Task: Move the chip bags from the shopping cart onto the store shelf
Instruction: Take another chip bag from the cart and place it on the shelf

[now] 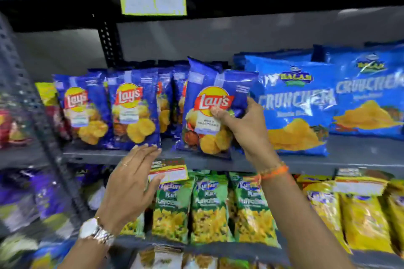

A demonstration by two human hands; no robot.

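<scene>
In the head view, a glossy blue foil chip bag with a red and yellow round logo is held by the right hand. It is pinched at its right side, with the thumb laid on the front face just under the logo and the other fingers wrapped behind the edge. The bag stands nearly upright, leaning a little to the right, and its bottom seam seems to rest on the grey metal shelf board. It is placed between two more blue bags of the same kind on its left and the larger light blue bags with white lettering on its right, whose edge it touches or nearly touches.

The left hand is spread open with flat fingers and holds nothing. Its fingertips are at the front edge of the shelf, just below the nearest blue bag; if they touch it cannot be told. The shopping cart is not seen in this view.

The bag is judged to be light, soft and filled with air, so it is easily crushed and the chips inside are fragile. The foil is probably slippery. A gentle hold at a side edge or at the flat top seam is judged best, not a squeeze on the middle. An unsupported bag may tip forward.
</scene>
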